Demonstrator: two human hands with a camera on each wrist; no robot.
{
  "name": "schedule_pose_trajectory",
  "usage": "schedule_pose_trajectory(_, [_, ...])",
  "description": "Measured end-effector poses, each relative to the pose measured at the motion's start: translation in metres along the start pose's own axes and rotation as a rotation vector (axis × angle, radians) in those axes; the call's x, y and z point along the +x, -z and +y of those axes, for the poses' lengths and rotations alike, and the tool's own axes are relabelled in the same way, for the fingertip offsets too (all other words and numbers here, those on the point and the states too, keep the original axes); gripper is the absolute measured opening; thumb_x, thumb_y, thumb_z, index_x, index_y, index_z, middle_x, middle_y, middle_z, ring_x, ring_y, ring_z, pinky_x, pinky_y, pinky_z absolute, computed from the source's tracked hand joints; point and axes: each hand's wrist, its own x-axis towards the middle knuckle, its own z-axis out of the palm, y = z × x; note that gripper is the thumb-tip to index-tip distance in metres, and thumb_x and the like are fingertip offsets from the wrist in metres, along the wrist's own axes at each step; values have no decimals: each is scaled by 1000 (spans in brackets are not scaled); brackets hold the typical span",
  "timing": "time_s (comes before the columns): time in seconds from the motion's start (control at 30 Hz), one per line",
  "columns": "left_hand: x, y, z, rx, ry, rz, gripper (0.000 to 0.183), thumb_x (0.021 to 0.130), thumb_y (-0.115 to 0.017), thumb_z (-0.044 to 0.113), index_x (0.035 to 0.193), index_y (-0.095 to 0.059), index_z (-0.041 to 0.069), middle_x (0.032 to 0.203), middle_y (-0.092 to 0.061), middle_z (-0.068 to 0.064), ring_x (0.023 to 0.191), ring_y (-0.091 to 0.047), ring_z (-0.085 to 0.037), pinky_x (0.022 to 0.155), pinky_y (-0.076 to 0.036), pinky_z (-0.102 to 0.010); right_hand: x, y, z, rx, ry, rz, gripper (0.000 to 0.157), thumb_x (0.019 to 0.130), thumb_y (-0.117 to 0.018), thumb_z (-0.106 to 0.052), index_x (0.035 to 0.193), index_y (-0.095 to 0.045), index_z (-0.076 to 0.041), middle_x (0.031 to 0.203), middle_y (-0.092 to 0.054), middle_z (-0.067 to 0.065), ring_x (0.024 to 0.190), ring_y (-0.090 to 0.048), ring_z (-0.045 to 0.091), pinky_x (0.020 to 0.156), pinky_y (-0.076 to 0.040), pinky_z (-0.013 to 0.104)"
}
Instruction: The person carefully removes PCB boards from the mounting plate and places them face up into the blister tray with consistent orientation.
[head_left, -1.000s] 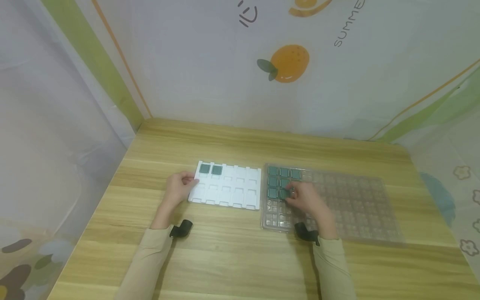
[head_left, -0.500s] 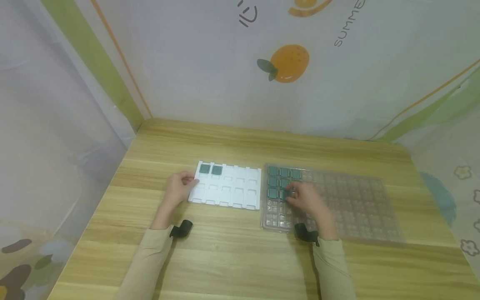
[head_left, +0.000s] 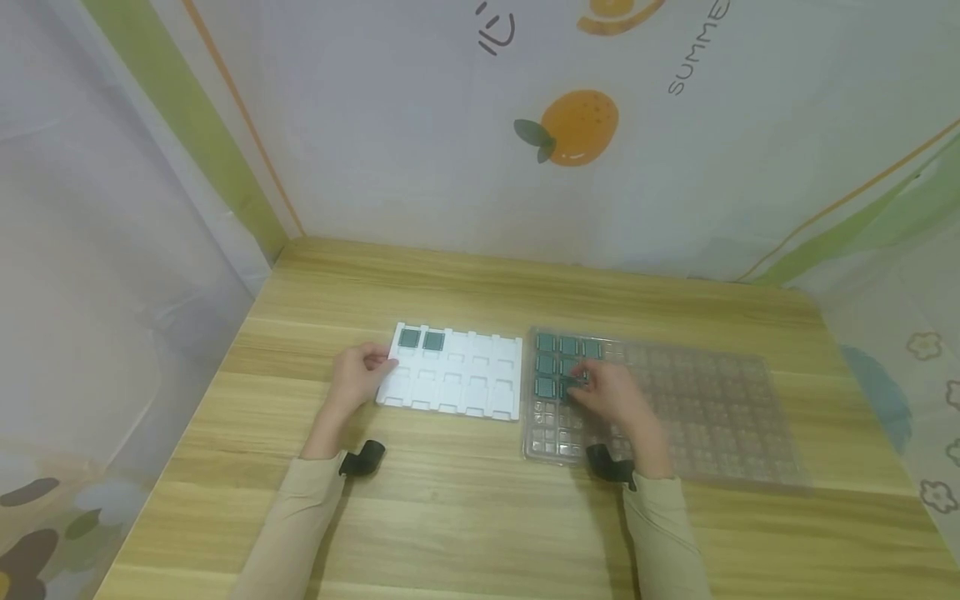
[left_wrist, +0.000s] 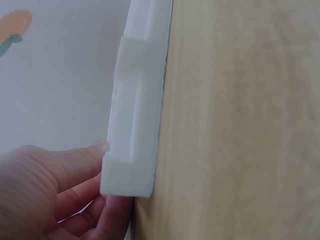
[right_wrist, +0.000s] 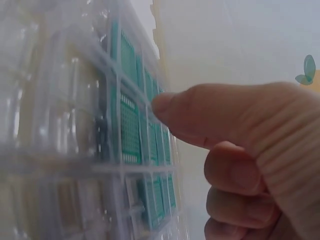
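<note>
My left hand (head_left: 358, 377) holds the left edge of a white compartment tray (head_left: 452, 380), thumb on the rim and fingers curled at its side. Two green circuit boards (head_left: 434, 341) sit in that tray's far-left pockets. My right hand (head_left: 613, 395) is over the clear plastic tray (head_left: 547, 447), thumb and forefinger pinching a small green perforated board (head_left: 564, 396) in the third row. The hand partly covers this board. Several more boards (head_left: 545, 365) lie in pockets around it. In the right wrist view the thumb tip (right_wrist: 164, 104) is close against the boards, other fingers curled.
A wooden table (head_left: 450, 517) carries both trays side by side, a narrow gap between them. The clear tray extends far right with rows of see-through pockets (head_left: 712, 408). A printed curtain (head_left: 412, 150) hangs behind the table. Black wrist mounts (head_left: 363, 458) stick out from the sleeves.
My right hand has shifted slightly left and away from me, its fingertips covering more of the board. The left hand and both trays have stayed in place.
</note>
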Motion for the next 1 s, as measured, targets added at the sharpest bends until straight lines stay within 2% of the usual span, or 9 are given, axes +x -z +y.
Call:
schedule_pose_trajectory(0.47, [-1, 0, -1, -1, -9, -1, 25, 86, -65, 6, 103, -63, -12, 90, -66, -25, 83, -64, -35, 74, -54, -42, 11, -6, -23, -35, 48, 37, 29, 79, -72, -14, 104, -65, -1, 56, -47, -3, 48, -40, 10, 43, -36, 24])
schedule_pose_trajectory(0.67, [-1, 0, 0, 2, -11, -2, 25, 86, -65, 6, 103, -63, -13, 90, -66, -25, 82, -64, -35, 73, -54, -42, 16, -9, -31, 0, 42, 8, 30, 81, -71, -14, 107, -63, 0, 55, -45, -2, 47, -38, 9, 43, -36, 24])
schedule_pose_trajectory(1.0, [0, 0, -1, 9, -12, 2, 25, 86, -65, 6, 103, -63, -12, 91, -66, -25, 83, -64, -35, 74, -54, -42, 28, -12, -47, -33, 123, 45, 26, 83, -69, -12, 104, -65, 1, 51, -39, -5, 45, -32, 7, 42, -31, 21])
